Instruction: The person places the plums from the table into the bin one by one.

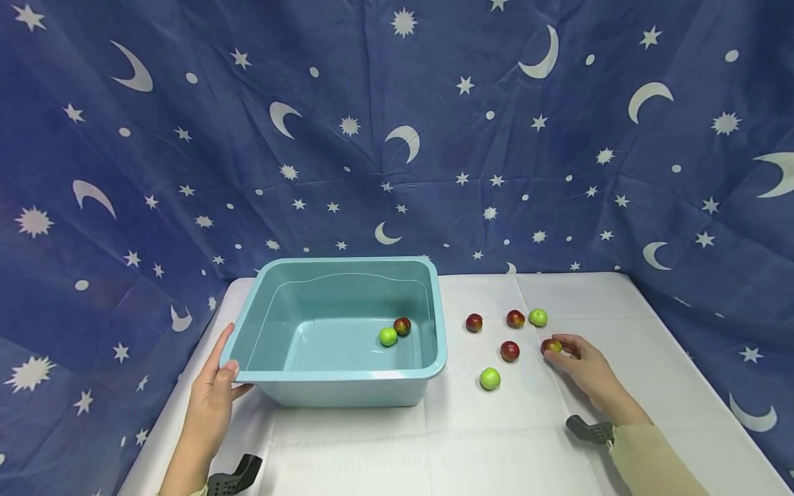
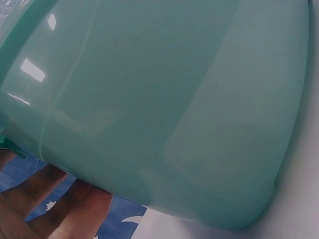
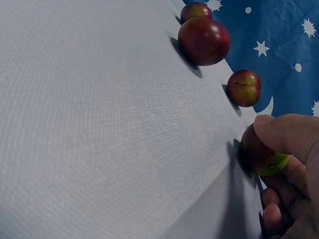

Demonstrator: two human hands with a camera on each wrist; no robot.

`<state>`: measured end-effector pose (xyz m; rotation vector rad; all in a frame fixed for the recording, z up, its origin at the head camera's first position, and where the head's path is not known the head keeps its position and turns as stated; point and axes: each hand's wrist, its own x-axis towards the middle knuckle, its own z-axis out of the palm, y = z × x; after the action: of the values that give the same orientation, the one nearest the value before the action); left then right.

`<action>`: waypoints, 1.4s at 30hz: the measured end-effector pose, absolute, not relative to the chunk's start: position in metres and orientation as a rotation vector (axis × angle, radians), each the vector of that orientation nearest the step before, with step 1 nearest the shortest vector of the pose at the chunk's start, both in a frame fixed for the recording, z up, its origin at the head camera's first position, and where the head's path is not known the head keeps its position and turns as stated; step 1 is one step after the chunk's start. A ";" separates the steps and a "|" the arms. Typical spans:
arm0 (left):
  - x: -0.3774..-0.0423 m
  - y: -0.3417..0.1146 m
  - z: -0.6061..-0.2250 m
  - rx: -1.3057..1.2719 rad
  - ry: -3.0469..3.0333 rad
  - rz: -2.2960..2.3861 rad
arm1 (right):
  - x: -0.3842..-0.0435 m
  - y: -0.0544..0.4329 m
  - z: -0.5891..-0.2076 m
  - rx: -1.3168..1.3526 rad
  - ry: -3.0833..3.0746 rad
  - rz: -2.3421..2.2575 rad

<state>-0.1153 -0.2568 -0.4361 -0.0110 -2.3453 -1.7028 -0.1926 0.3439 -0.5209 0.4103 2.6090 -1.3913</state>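
Note:
A light blue plastic basin (image 1: 347, 376) stands on the table, left of the middle. My left hand (image 1: 213, 396) grips its left front corner, thumb over the rim and fingers along the outside; the left wrist view shows those fingers (image 2: 82, 209) against the wall. Inside the basin lie a green plum (image 1: 388, 336) and a dark red plum (image 1: 402, 326), side by side. At the right, my right hand (image 1: 579, 365) pinches a red plum with a greenish-yellow patch (image 3: 261, 152) between thumb and fingers, at the tabletop.
Between basin and right hand lie three red plums, one (image 1: 510, 351) nearest that hand, others (image 1: 474, 323) (image 1: 515, 319) farther back. One green plum (image 1: 538, 317) sits behind the hand, another green plum (image 1: 490, 379) nearer the front. A blue star-and-moon cloth (image 1: 347, 89) hangs behind the white-covered table (image 1: 496, 441).

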 end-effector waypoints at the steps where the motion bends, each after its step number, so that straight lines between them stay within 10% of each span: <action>1: -0.115 -0.257 -0.436 -0.007 -2.350 -1.699 | -0.192 0.344 -0.521 0.411 2.608 -1.393; 21: -0.115 -0.256 -0.435 -0.014 -2.310 -1.733 | -0.192 0.346 -0.520 0.418 2.614 -1.474; 42: -0.115 -0.256 -0.436 0.000 -2.337 -1.729 | -0.203 0.323 -0.437 -0.024 2.979 -1.152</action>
<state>-0.1145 -0.2559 -0.4362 0.0004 -2.3369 -1.7290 -0.2034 0.3231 -0.4373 -0.0239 2.9788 -1.1518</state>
